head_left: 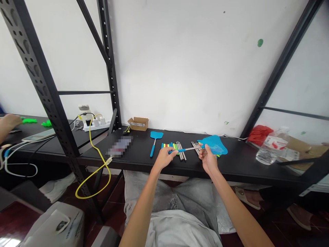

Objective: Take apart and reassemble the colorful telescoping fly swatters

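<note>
Both of my hands hold a blue fly swatter level above the black table. My left hand (166, 157) is closed around its blue handle. My right hand (208, 158) pinches it where the thin metal rod (192, 148) meets the blue end. A wide blue mesh swatter head (216, 144) shows just beyond my right fingers; whether it belongs to the held swatter or lies beneath is unclear. Under my hands lie a row of coloured handles (174, 146) and several metal rods (181, 151). A complete blue fly swatter (152, 151) rests left of my left hand.
A small open cardboard box (138, 124) stands at the back left, near a blurred flat object (120, 146). A yellow cable (109, 175) hangs over the front edge. On the right are a plastic bottle (269, 147) and a red bag (259, 133). Another person's hand (10, 122) is far left.
</note>
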A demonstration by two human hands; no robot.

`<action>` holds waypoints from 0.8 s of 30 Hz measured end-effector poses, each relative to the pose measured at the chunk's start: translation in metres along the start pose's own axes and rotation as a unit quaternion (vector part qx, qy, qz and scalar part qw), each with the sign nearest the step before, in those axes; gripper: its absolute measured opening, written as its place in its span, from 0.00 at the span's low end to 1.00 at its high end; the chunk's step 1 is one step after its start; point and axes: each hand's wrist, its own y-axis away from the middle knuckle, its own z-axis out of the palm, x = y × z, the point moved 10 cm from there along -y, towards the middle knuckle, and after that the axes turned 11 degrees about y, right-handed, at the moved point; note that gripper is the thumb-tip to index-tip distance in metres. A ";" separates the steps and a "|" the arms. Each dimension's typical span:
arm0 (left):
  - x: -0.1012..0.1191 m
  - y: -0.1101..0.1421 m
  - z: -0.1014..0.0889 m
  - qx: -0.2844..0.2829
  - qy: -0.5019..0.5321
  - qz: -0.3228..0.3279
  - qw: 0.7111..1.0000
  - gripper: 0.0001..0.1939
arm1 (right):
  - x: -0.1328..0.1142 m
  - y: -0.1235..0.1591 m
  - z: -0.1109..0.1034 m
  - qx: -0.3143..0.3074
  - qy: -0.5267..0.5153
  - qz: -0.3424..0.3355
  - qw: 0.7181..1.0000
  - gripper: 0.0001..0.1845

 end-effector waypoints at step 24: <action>0.009 0.014 -0.074 0.070 -0.114 0.029 0.991 0.16 | 0.006 0.013 0.039 -0.169 0.285 -0.058 0.942 0.23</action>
